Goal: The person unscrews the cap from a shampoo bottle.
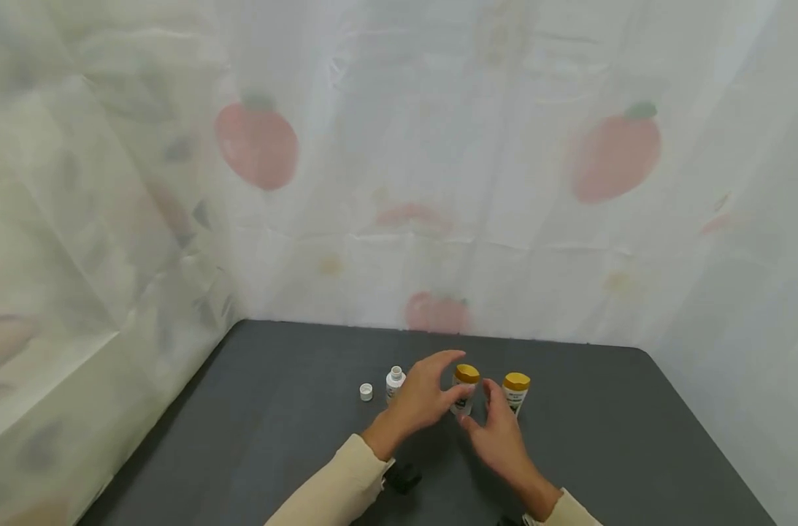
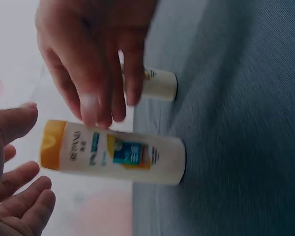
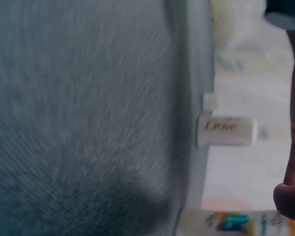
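Observation:
A white bottle with a yellow cap stands upright between my hands; its printed label shows in the left wrist view. To its left, my left hand has thumb and fingers spread about the cap, with space between them and it. My right hand is at the bottle's near right side, its fingertips close to the upper body, fingers loosely bent. Behind the right hand, a second yellow-capped white bottle is partly hidden. A small white Dove bottle stands without a cap beyond my left wrist.
A loose white cap lies on the dark grey table, left of the Dove bottle. Pale curtains printed with fruit hang behind and along the sides of the table.

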`<state>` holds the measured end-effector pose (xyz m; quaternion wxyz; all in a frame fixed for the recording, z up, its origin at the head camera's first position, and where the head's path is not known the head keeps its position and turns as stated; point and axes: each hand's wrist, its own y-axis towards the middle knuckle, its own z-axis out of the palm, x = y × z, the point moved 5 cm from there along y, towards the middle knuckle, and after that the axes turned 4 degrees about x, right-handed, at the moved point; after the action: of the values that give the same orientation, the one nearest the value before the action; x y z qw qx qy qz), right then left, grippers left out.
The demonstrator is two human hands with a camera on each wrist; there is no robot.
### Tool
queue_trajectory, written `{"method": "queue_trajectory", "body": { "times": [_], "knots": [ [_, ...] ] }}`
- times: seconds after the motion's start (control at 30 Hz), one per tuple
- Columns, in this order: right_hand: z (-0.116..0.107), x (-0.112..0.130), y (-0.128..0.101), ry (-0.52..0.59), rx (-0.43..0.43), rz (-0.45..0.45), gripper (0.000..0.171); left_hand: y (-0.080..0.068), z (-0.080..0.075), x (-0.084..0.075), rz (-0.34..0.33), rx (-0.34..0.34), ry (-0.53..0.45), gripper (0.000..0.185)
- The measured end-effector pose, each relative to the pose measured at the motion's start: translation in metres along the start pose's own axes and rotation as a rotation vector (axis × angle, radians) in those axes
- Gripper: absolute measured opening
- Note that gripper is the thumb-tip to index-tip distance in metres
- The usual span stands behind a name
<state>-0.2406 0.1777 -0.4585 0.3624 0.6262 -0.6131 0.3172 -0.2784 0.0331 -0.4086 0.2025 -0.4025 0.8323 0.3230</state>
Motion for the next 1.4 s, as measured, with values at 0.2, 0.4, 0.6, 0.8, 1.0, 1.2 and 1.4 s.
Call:
{"method": "queue_trajectory", "body": {
  "times": [0.2,0.4,0.6,0.8,1.0,1.2,1.4],
  "knots": [
    [0.014,-0.012,0.018,0.084,0.003,-0.003,0.061,0.009,0.015,0.008,-0.080,-0.035,-0.147,0.039],
    [0.022,-0.016,0.025,0.137,-0.041,-0.044,0.041,0.009,0.021,0.013,-0.103,-0.100,-0.204,0.027],
    [0.023,-0.012,0.022,0.165,-0.056,-0.086,0.031,0.005,0.018,0.015,-0.123,-0.123,-0.258,0.025],
    [0.019,-0.004,0.015,0.211,-0.055,-0.127,0.032,0.004,0.009,0.011,-0.120,-0.130,-0.305,0.024],
    [0.013,0.006,0.010,0.247,-0.048,-0.175,0.035,0.003,-0.004,0.002,-0.134,-0.131,-0.355,0.025],
    [0.004,0.014,0.007,0.266,-0.089,-0.234,0.034,0.002,-0.013,-0.007,-0.116,-0.134,-0.409,0.026],
    [0.001,0.021,0.004,0.268,-0.077,-0.245,0.035,0.000,-0.022,-0.012,-0.127,-0.131,-0.446,0.028]
  ]
}}
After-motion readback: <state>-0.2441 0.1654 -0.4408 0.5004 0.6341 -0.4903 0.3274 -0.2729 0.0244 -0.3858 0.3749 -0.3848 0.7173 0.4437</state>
